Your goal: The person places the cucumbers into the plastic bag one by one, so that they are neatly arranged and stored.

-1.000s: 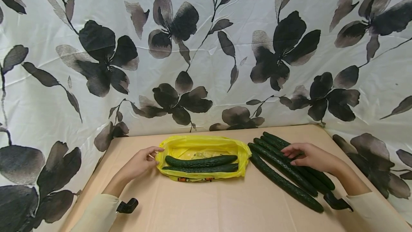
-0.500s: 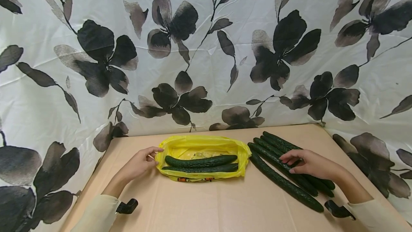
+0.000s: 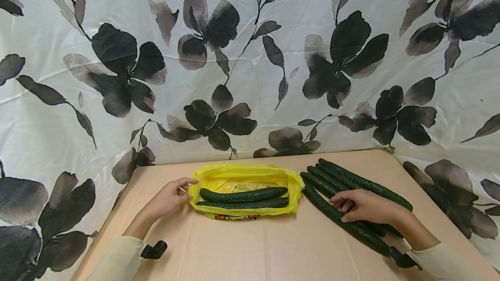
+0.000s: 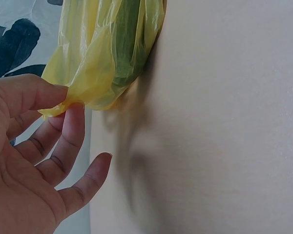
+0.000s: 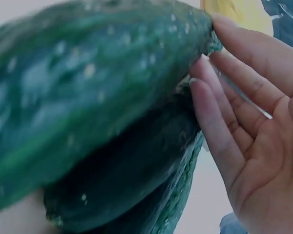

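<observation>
A yellow plastic bag (image 3: 244, 170) lies on the table with its mouth spread open. Two dark green cucumbers (image 3: 246, 196) lie side by side in it. My left hand (image 3: 169, 200) pinches the bag's left edge between thumb and fingers; the left wrist view shows the gathered film (image 4: 95, 78) at the fingertips. To the right lies a slanting group of several cucumbers (image 3: 375, 187). Over it is my right hand (image 3: 369, 205), fingers loosely bent, thumb and fingertips right at the frontmost cucumber (image 3: 365, 235). Part of the group is hidden beneath that hand.
The beige table (image 3: 250, 255) ends at a hanging sheet (image 3: 273, 77) printed with dark flowers, at the back and sides. A black device (image 3: 155, 250) sits at the left wrist, and another (image 3: 404, 257) at the right wrist, close to the frontmost cucumber's near end.
My right hand has shifted left and toward the front, from the far cucumbers to the frontmost one. The left hand, the bag and the cucumbers keep their places.
</observation>
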Available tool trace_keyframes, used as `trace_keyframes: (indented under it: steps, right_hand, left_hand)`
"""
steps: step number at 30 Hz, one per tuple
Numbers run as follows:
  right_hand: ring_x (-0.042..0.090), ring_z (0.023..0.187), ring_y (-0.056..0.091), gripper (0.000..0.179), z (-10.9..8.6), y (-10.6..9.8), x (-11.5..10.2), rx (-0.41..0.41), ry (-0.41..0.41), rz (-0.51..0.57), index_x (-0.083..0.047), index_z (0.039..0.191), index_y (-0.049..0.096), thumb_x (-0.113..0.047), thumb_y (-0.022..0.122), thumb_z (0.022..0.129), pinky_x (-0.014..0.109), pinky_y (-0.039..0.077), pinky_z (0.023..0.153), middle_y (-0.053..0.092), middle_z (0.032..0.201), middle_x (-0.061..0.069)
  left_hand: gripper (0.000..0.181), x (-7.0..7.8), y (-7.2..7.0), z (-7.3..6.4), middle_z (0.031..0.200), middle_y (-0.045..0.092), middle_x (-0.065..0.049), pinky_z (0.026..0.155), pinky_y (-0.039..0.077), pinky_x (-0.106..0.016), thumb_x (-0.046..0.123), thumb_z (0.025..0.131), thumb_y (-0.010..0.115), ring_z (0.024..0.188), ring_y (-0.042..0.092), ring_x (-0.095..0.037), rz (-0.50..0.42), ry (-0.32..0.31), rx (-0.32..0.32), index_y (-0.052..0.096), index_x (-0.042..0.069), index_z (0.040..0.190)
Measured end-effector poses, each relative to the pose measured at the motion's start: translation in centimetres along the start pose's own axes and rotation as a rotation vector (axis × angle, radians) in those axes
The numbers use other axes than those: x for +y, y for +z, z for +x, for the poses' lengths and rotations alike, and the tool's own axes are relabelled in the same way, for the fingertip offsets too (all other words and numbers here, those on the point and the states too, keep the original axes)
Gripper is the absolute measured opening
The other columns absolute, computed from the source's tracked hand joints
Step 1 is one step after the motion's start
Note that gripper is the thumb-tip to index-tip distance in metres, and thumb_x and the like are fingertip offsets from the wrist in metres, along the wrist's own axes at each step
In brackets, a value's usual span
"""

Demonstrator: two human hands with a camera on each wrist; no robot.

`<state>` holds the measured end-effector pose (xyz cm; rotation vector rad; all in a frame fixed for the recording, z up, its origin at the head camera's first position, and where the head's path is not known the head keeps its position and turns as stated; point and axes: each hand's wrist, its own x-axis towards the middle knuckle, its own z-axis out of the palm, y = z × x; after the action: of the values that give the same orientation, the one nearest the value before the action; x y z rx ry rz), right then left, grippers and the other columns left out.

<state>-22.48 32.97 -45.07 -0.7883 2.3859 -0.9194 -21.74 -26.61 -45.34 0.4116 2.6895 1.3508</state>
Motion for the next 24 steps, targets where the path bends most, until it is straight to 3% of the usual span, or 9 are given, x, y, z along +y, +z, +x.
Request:
trace_keyframes:
  steps: [5, 11, 17, 24]
  right_hand:
    - [0.007, 0.095, 0.062, 0.063, 0.7, 1.1, -0.7, 0.043, 0.062, -0.181, -0.012, 0.138, 0.06, -0.037, 0.082, 0.084, 0.029, 0.055, 0.078, 0.064, 0.113, -0.006]
    - [0.009, 0.082, 0.054, 0.077, 1.5, 2.4, -1.7, 0.089, 0.094, -0.327, -0.005, 0.144, 0.052, -0.036, 0.084, 0.082, 0.03, 0.046, 0.067, 0.058, 0.1, -0.007]
    - [0.011, 0.081, 0.054, 0.07, 1.8, 2.5, -1.9, 0.096, 0.088, -0.305, -0.002, 0.143, 0.052, -0.026, 0.081, 0.084, 0.029, 0.046, 0.065, 0.06, 0.1, -0.005]
    - [0.01, 0.082, 0.053, 0.061, 1.1, 1.0, -2.2, 0.075, 0.078, -0.252, 0.0, 0.14, 0.055, -0.025, 0.077, 0.089, 0.029, 0.045, 0.065, 0.059, 0.099, -0.005]
  left_hand:
    - [0.046, -0.1, 0.1, 0.0, 0.1, 0.061, -0.016, 0.065, 0.048, -0.027, -0.003, 0.089, 0.067, 0.082, 0.058, -0.024, -0.004, -0.006, -0.002, 0.059, -0.003, 0.134]
    - [0.046, 0.0, 0.2, 0.1, 0.101, 0.061, -0.015, 0.065, 0.048, -0.029, -0.002, 0.089, 0.067, 0.083, 0.058, -0.025, -0.007, -0.006, -0.003, 0.059, -0.002, 0.135]
    - [0.045, 0.1, 0.2, 0.0, 0.1, 0.06, -0.016, 0.065, 0.048, -0.027, -0.004, 0.089, 0.066, 0.081, 0.058, -0.024, 0.0, 0.0, -0.005, 0.059, -0.004, 0.134]
    - [0.046, 0.0, 0.2, 0.2, 0.102, 0.06, -0.02, 0.066, 0.049, -0.029, -0.004, 0.089, 0.066, 0.083, 0.059, -0.026, -0.015, -0.001, -0.014, 0.058, -0.004, 0.135]
